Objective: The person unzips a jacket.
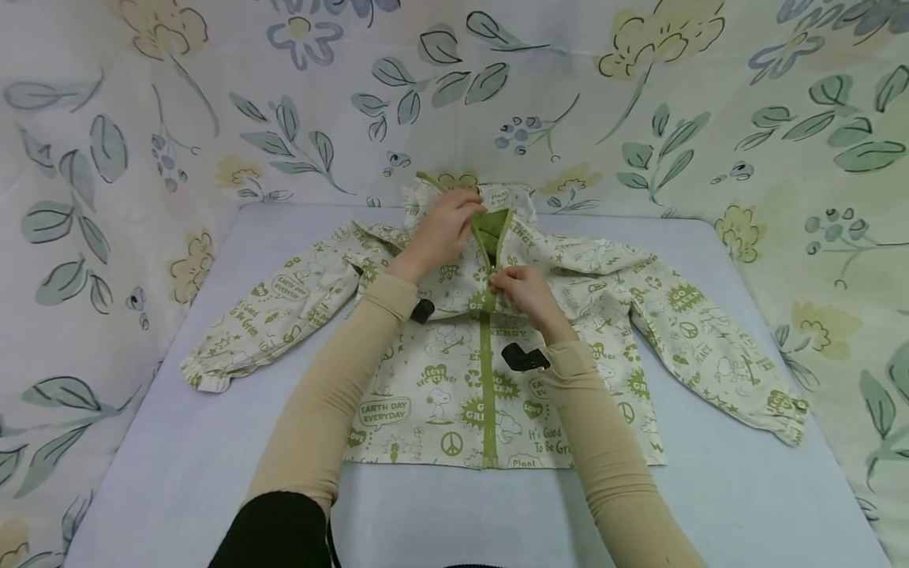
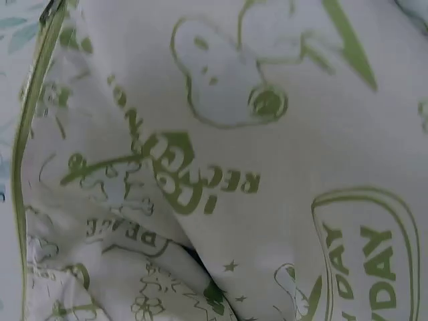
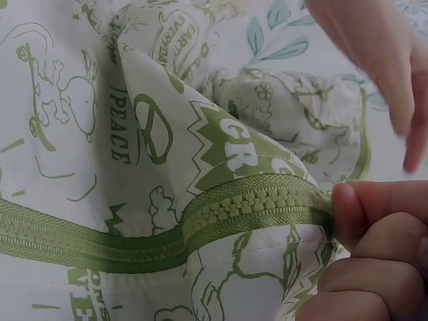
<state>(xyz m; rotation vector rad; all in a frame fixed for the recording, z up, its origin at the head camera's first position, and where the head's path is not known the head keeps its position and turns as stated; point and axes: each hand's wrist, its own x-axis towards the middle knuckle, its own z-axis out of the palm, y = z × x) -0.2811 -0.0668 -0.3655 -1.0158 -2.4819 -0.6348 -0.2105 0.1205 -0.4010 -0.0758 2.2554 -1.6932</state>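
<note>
A cream jacket (image 1: 436,379) with green cartoon prints lies spread out, its front zipper (image 1: 488,386) running down the middle. Below my right hand (image 1: 529,296) the zipper is closed; above it the collar parts in a V over green lining (image 1: 491,229). My right hand pinches the zipper at the slider, with thumb and finger hiding the pull; the zipper teeth (image 3: 247,204) bulge upward there. By the collar is my left hand (image 1: 443,229), its fingers loosely extended and apparently holding nothing. The left wrist view shows only jacket fabric (image 2: 254,154).
Both sleeves stretch outward, the left sleeve (image 1: 277,308) and the right sleeve (image 1: 717,355). The hood (image 1: 521,197) stands against the floral cloth (image 1: 561,87) behind. A pale table (image 1: 454,513) lies beneath. Black straps (image 1: 524,357) are at the wrists.
</note>
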